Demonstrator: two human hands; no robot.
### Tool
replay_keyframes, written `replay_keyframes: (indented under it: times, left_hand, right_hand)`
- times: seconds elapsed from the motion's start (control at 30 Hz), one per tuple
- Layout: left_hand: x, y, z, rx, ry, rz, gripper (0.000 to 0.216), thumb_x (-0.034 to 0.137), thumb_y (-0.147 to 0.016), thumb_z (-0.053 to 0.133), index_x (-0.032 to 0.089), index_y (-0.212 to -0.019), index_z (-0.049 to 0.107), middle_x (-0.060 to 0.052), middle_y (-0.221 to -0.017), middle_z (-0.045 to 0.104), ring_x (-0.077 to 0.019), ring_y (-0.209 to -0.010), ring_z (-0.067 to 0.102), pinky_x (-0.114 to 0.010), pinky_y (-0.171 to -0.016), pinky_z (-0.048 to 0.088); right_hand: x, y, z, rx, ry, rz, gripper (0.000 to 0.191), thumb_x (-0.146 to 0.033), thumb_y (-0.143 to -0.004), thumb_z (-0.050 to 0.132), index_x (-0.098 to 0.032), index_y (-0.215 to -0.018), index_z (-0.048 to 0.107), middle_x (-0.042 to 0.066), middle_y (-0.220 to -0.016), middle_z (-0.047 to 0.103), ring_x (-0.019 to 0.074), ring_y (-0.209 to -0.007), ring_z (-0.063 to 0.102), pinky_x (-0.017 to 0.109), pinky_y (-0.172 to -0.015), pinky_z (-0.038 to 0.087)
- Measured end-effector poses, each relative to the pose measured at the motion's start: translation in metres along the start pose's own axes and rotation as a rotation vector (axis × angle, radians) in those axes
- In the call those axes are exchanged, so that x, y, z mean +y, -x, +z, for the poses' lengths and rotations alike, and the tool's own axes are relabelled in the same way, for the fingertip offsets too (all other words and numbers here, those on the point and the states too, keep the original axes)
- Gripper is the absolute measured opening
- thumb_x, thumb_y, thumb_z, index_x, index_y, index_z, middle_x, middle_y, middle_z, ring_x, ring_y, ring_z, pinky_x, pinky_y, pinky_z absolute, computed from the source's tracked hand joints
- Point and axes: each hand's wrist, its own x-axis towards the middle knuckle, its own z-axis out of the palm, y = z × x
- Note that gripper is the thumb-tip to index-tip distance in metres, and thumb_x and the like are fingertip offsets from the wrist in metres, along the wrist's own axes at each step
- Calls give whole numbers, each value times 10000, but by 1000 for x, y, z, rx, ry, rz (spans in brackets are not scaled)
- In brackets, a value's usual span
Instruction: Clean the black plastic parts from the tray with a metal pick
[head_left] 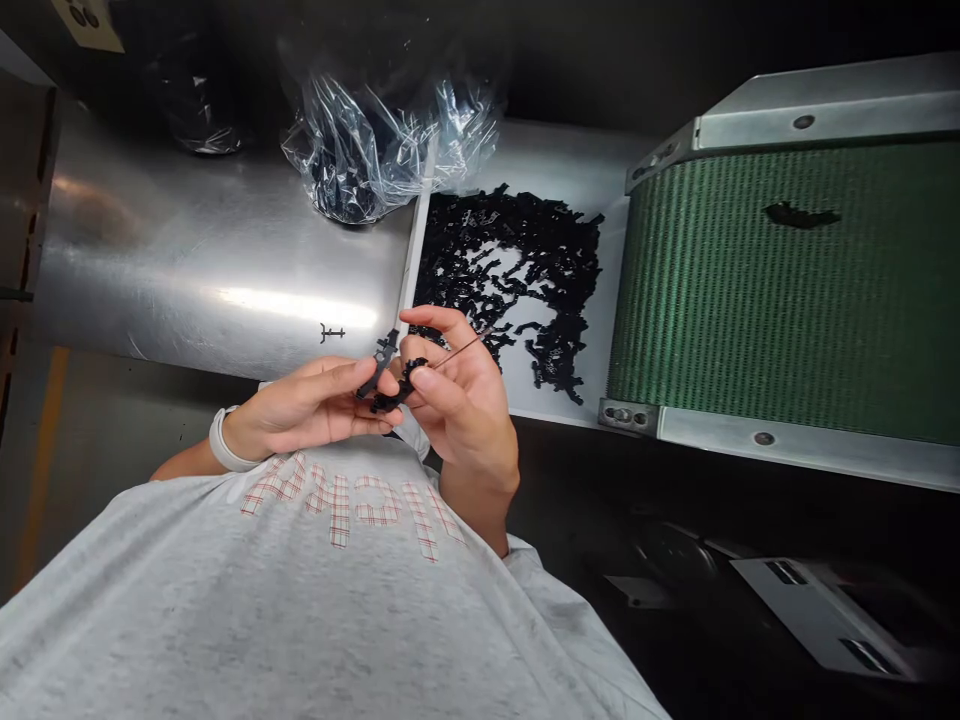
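Between the thumb and fingers of my left hand (315,400) is a small black plastic part (380,362), long and notched. My right hand (469,400) pinches a second black part (409,380) with a jagged outline, held close beside the first. A thin brownish rod (459,350) sticks out past my right fingers toward the upper right; its lower end is hidden at the grip. Both hands are close together in front of the grey shirt, near the edge of the metal table (187,250). Whether the two black parts touch, I cannot tell.
A white tray (517,395) holds many loose black parts (555,240). A thin branched black piece (331,333) lies on the metal table. Clear plastic bags (352,150) stand behind. At right, a green conveyor belt (735,300) with metal side rails carries one black part (802,216).
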Motion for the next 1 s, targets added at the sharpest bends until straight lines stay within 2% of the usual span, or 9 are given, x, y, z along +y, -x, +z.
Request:
replay_keyframes:
  times: [0.1,0.23,0.37,0.5,0.63,0.73,0.87,1.0]
  left_hand:
    - [-1,0,-1,-18,-3,-10,323,473,-758,847,170,-760,735,3,-759,721,-134,-775,725,-311,-897,568]
    - [-1,0,-1,-23,15,-20,322,461,-751,854,159,-764,742,-1,-763,741,-133,-787,740,-282,-880,576]
    - [0,-1,-1,-22,18,-11,303,444,-750,859,159,-767,756,-3,-779,762,-125,-785,745,-255,-847,575]
    - [0,0,0,-9,28,-15,301,432,-749,862,153,-761,752,-20,-869,801,-113,-774,737,-251,-850,570]
    - [0,0,1,-5,29,-11,301,433,-749,864,154,-754,750,-46,-898,815,-118,-771,727,-251,-837,564]
    - [0,0,1,3,13,9,307,440,-756,858,155,-760,743,-52,-905,813,-123,-762,716,-278,-867,557]
    - [0,1,1,-4,-12,26,320,456,-761,850,155,-777,742,-57,-920,812,-124,-765,710,-290,-885,551]
    - [0,1,-1,-8,-33,27,326,471,-740,861,165,-738,745,-23,-831,785,-120,-760,721,-243,-807,554]
  right_hand:
    - [-1,0,-2,-51,-10,-7,419,-352,-784,846,-290,-1125,610,-109,-640,431,72,-516,464,194,-509,543]
    - [-1,0,-5,-73,12,-15,419,-320,-763,861,-287,-1105,620,-110,-632,392,86,-544,538,205,-533,568]
    - [-1,1,-4,-54,4,-4,236,-365,-811,814,-240,-891,630,-73,-656,487,81,-563,543,174,-499,516]
    - [-2,1,-1,32,-11,20,284,-422,-822,792,-219,-770,601,-56,-686,553,55,-534,503,158,-496,488]
    - [-3,1,1,78,-5,45,345,-563,-813,759,-239,-818,640,-53,-636,546,84,-539,521,180,-486,493]
    - [-4,1,2,104,4,54,379,-619,-807,736,-254,-859,646,-75,-567,470,81,-497,448,187,-492,478]
    - [-3,2,2,127,24,37,354,-588,-812,750,-263,-902,645,-89,-572,433,76,-502,395,196,-538,495]
    - [-1,4,-1,59,23,-5,281,-482,-834,778,-256,-937,645,-85,-608,468,69,-525,449,172,-525,505]
